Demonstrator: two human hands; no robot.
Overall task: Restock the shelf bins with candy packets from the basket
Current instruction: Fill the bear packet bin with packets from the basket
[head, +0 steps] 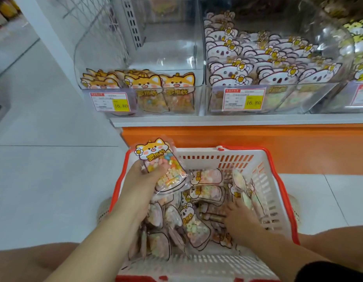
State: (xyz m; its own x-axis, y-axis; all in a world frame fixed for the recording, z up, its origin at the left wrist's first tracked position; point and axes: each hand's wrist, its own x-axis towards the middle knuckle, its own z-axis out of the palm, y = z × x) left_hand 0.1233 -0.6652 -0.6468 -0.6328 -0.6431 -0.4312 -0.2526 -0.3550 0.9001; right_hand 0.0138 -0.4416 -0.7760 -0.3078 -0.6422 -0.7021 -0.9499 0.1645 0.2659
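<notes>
Left hand is gripping a fox packet round its middle, holding it over the far left corner of the basket, while the right hand is reaching among the pale packets heaped inside; whether its fingers are closing on one I cannot tell, since that part is blurred. Glossy film is probably making the hold slippery, so the packet is at risk of sliding back down. With the fox bin sitting just beside the koala bin, a hasty drop could be landing in the wrong one, or knocking the front row backward.
</notes>
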